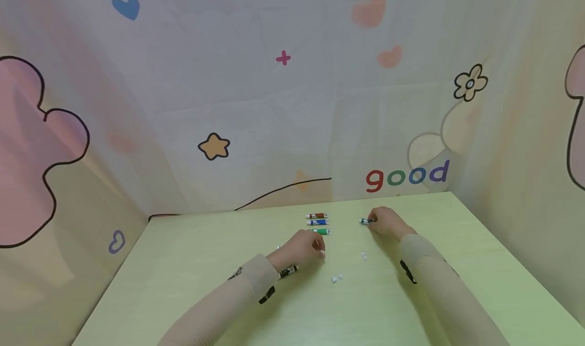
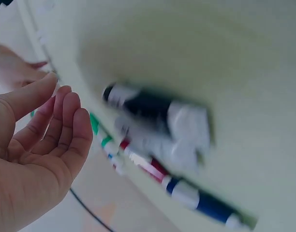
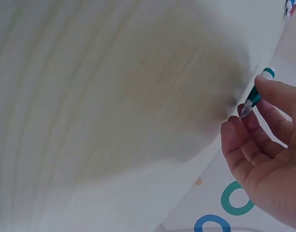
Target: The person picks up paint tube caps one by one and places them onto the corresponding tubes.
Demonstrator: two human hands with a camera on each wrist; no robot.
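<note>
My right hand [image 1: 386,222] rests on the far right part of the green table [image 1: 183,275] and pinches a small teal marker [image 1: 365,221] between thumb and fingers. The right wrist view shows that teal marker [image 3: 255,98] with its tip bare, against my right hand [image 3: 266,150]. My left hand [image 1: 301,248] lies near the table's middle, just in front of a row of red [image 1: 317,216], blue [image 1: 317,222] and green [image 1: 322,231] markers. In the left wrist view my left hand [image 2: 39,145] is loosely curved and holds nothing. A black marker [image 1: 289,271] lies by my left wrist.
Small white caps lie loose on the table: one pair [image 1: 363,256] between my hands and another [image 1: 336,278] nearer me. A printed cloth backdrop [image 1: 283,107] encloses the table at the back and both sides. The left wrist view is blurred.
</note>
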